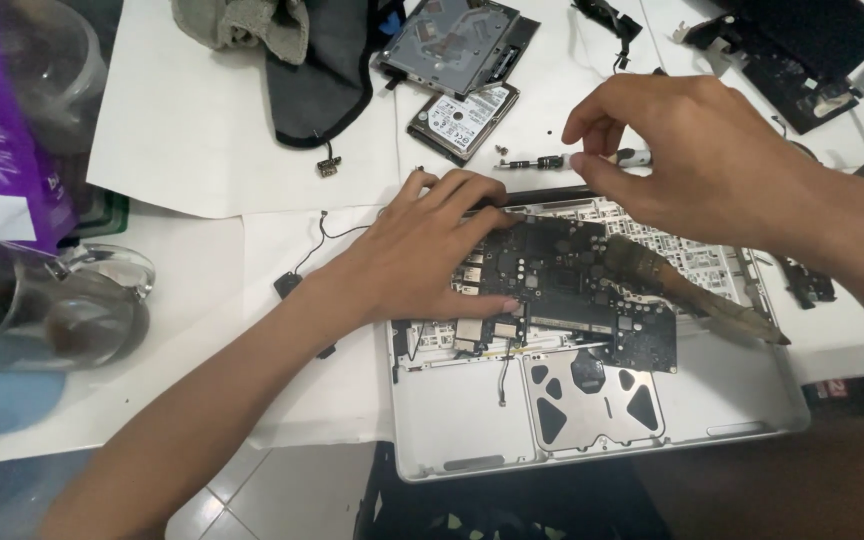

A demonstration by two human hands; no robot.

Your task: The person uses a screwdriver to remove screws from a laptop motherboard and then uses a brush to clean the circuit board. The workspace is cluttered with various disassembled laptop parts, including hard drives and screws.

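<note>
An opened silver laptop case (732,400) lies in front of me with a black circuit board (572,285) inside it. My left hand (422,250) lies flat on the board's left end, fingers spread and thumb along its front edge. My right hand (692,160) hovers over the far edge of the case, its thumb and forefinger pinched on a small light-coloured part that is too small to tell. A brown dusty heat pipe (692,290) runs from the board toward the right. The trackpad underside (592,405) shows near the front.
A hard drive (464,120) and an optical drive (457,40) lie on white paper (192,130) at the back. A dark cloth pouch (322,80) is beside them. Loose screws and a small black bar (532,161) lie behind the case. A glass mug (62,310) and a purple bag (2,110) stand at the left.
</note>
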